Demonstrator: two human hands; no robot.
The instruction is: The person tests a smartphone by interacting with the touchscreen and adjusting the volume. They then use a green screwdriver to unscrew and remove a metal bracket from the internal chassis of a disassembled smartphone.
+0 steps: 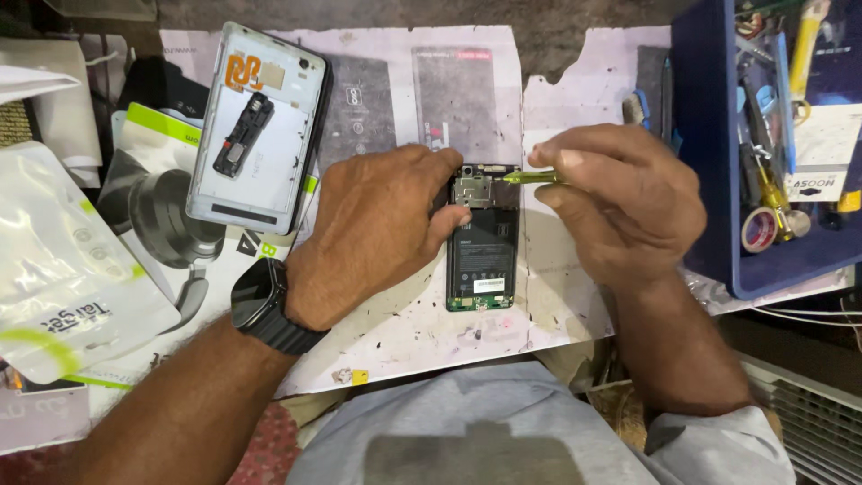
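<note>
An opened smartphone (483,256) lies face down on the white work mat (557,296), its black battery and green board edge exposed. My left hand (377,229), with a black watch on its wrist, presses on the phone's left side, fingertips at the metal shield near the top. My right hand (620,202) holds a thin yellow-green screwdriver (532,178) whose tip touches the phone's top right corner. The phone's removed white back cover (256,126) lies inside up to the left, partly resting on a box.
A blue tray (709,180) with screwdrivers, tape rolls and other tools stands at the right. White plastic pouches (63,269) and a headphone box (157,211) crowd the left. Grey phone-shaped sheets (467,99) lie on the mat behind the phone.
</note>
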